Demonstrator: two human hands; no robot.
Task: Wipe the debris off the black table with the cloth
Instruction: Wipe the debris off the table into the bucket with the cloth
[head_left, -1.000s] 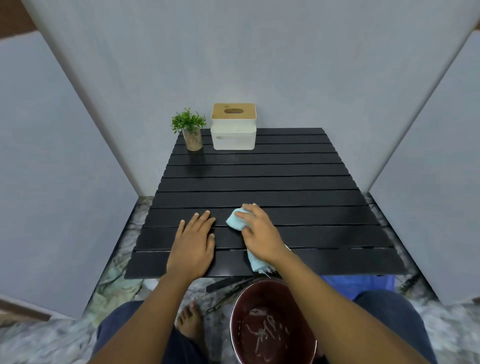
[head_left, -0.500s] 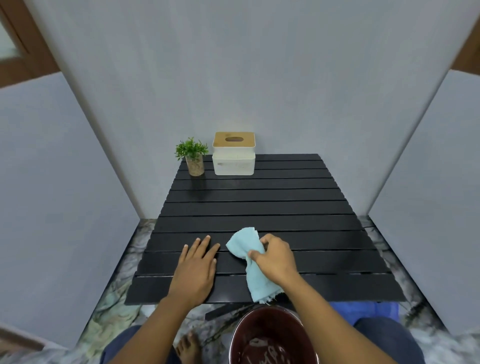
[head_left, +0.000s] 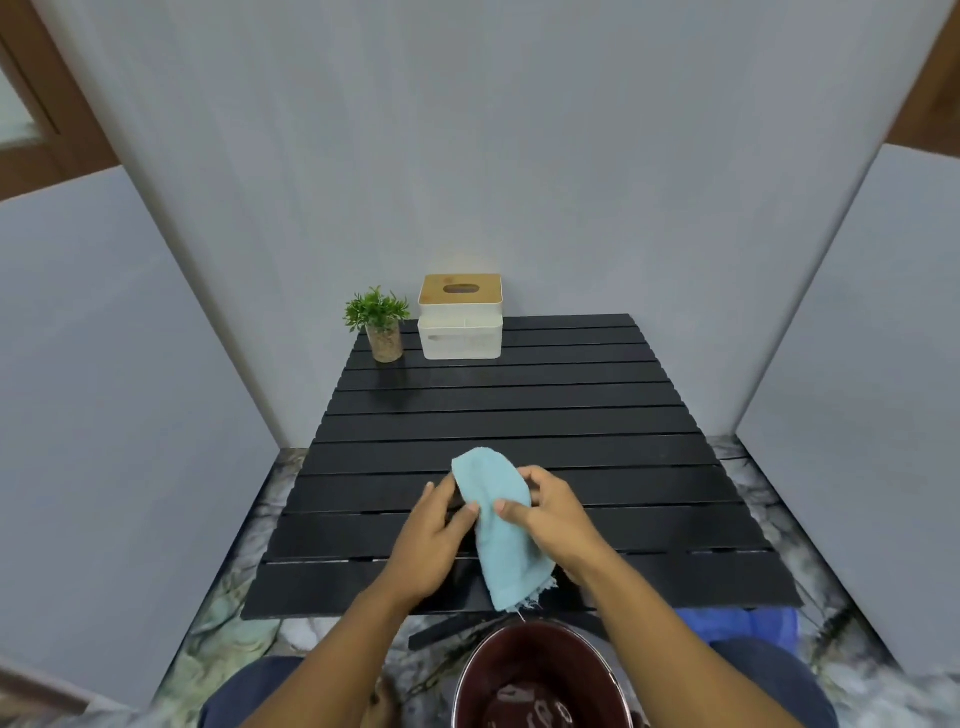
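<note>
A light blue cloth (head_left: 501, 525) is held up just above the near part of the black slatted table (head_left: 519, 410). My left hand (head_left: 431, 540) pinches its left edge between thumb and fingers. My right hand (head_left: 553, 519) grips its right side, thumb on the front of the cloth. The cloth's frayed lower end hangs over the table's front edge. No debris shows on the slats.
A small potted plant (head_left: 382, 325) and a white tissue box with a wooden lid (head_left: 461, 317) stand at the table's far left. A dark red bowl (head_left: 540, 680) sits below the front edge between my knees. Grey panels close in on three sides.
My left hand left the table top and took hold of the cloth's left edge. My right hand lifted the cloth off the slats. The camera tilted up.
</note>
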